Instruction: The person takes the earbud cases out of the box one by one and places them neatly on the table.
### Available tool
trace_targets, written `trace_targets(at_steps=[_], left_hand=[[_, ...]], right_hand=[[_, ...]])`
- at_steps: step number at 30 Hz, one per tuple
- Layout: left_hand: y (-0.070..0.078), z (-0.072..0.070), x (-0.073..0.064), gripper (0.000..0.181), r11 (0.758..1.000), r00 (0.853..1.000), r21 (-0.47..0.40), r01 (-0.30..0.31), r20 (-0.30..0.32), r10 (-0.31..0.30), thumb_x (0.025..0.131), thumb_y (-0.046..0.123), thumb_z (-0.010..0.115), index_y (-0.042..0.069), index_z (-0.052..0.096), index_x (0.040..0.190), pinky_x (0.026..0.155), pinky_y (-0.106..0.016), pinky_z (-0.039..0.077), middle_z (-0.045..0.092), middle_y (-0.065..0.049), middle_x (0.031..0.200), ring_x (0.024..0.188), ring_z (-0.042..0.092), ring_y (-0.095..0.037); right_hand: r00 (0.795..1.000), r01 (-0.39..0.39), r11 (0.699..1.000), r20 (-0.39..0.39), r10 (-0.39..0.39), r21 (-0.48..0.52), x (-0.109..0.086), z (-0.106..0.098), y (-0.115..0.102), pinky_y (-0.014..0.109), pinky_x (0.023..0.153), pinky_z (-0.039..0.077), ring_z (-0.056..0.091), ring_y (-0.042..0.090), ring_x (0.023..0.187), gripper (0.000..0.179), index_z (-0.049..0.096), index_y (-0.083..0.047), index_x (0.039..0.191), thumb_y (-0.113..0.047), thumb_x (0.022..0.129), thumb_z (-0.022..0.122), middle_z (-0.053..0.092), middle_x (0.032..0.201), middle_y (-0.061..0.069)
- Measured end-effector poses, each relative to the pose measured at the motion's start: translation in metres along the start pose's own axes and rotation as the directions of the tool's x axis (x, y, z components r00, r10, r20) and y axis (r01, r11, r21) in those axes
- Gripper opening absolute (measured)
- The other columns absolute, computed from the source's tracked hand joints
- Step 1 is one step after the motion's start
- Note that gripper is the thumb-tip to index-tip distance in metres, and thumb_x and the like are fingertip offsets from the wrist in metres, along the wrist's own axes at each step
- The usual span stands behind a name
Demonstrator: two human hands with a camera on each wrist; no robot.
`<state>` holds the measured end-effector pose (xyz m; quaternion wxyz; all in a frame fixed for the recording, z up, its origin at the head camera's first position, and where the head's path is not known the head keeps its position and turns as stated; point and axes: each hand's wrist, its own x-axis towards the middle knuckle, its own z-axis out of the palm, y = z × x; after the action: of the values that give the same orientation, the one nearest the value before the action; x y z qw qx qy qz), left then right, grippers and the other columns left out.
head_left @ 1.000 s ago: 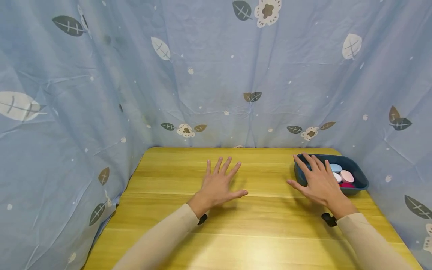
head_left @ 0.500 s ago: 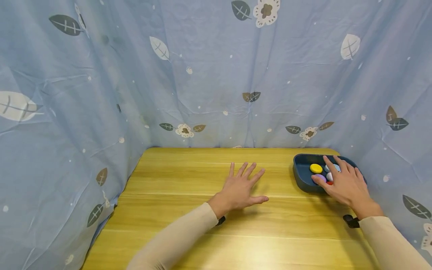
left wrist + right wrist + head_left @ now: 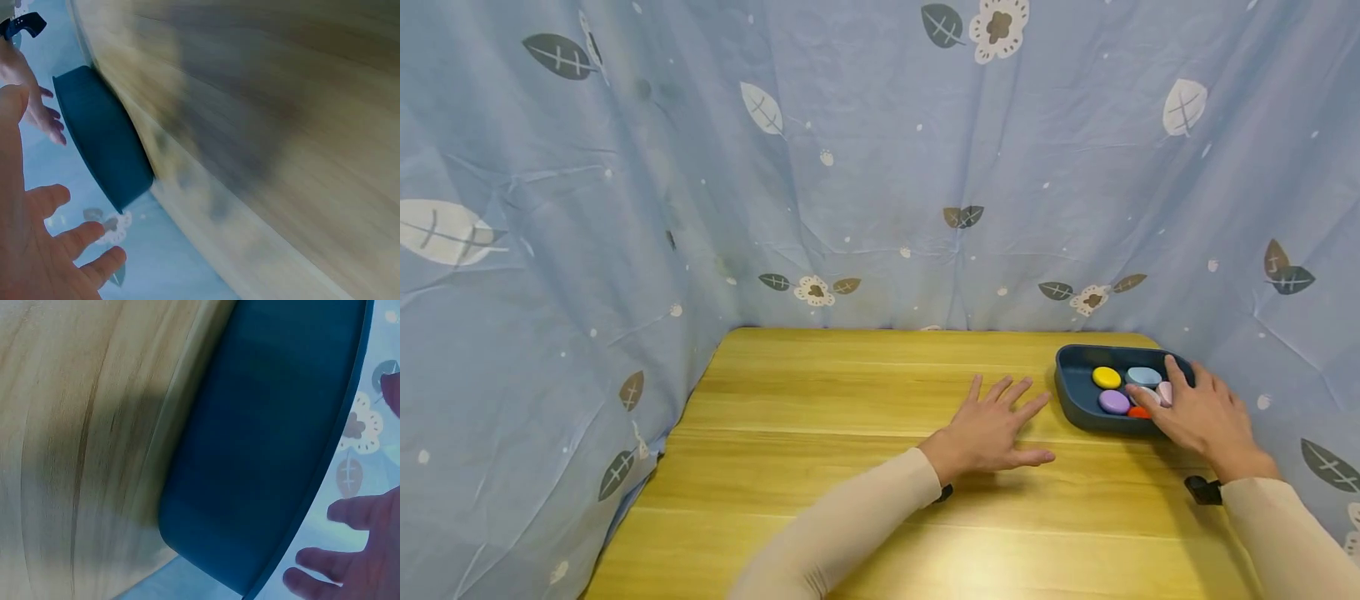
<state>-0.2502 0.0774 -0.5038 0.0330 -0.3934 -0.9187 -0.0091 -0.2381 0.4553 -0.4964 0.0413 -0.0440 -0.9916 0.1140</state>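
Note:
A dark blue tray point(image 3: 1078, 408) stands at the right rear of the table. In it lie several smooth rounded pieces: a yellow one point(image 3: 1107, 378), a light blue one point(image 3: 1143, 377), a purple one point(image 3: 1114, 402), a red one point(image 3: 1138, 412), a white one and a pink one. Above the tray's right side hovers my right hand point(image 3: 1206, 421), fingers spread, hiding part of the contents. My left hand point(image 3: 992, 429) is held over the table left of the tray, fingers spread and holding nothing. The left wrist view shows the tray's outer wall point(image 3: 103, 134) beyond the left fingers.
The wooden table point(image 3: 850, 392) has light plank lines. A blue curtain point(image 3: 865, 167) with leaf and flower prints hangs behind it and along both sides, close to the tray's right end.
Both hands have moved to the right, the left across the table toward the tray, the right over to the tray's right end. More of the pieces now show.

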Motion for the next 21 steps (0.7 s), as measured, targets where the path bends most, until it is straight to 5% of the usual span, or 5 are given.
trace_targets(at_steps=[11,21], left_hand=[[0.029,0.003,0.032,0.093,0.998,0.997,0.063,-0.026,0.069,0.022,0.109,0.094,0.029,0.051,0.002,0.187,0.146,-0.064,0.029,0.011,0.014,0.198,0.181,0.032,-0.021],[0.034,0.004,0.044,0.088,0.996,0.991,0.086,-0.011,0.132,0.000,0.109,0.094,0.025,0.054,0.011,0.186,0.147,-0.061,0.026,0.008,0.019,0.197,0.181,0.030,-0.019]], right_hand=[[0.997,-0.057,0.998,0.050,0.058,-0.014,0.002,0.004,0.009,0.096,0.117,0.033,0.030,0.082,0.143,0.128,0.016,0.023,0.173,-0.087,0.112,0.038,0.025,0.163,0.061],[0.996,-0.064,0.998,0.058,0.065,-0.020,0.001,0.003,0.009,0.095,0.114,0.038,0.036,0.085,0.134,0.132,0.019,0.032,0.166,-0.086,0.112,0.041,0.028,0.159,0.062]])
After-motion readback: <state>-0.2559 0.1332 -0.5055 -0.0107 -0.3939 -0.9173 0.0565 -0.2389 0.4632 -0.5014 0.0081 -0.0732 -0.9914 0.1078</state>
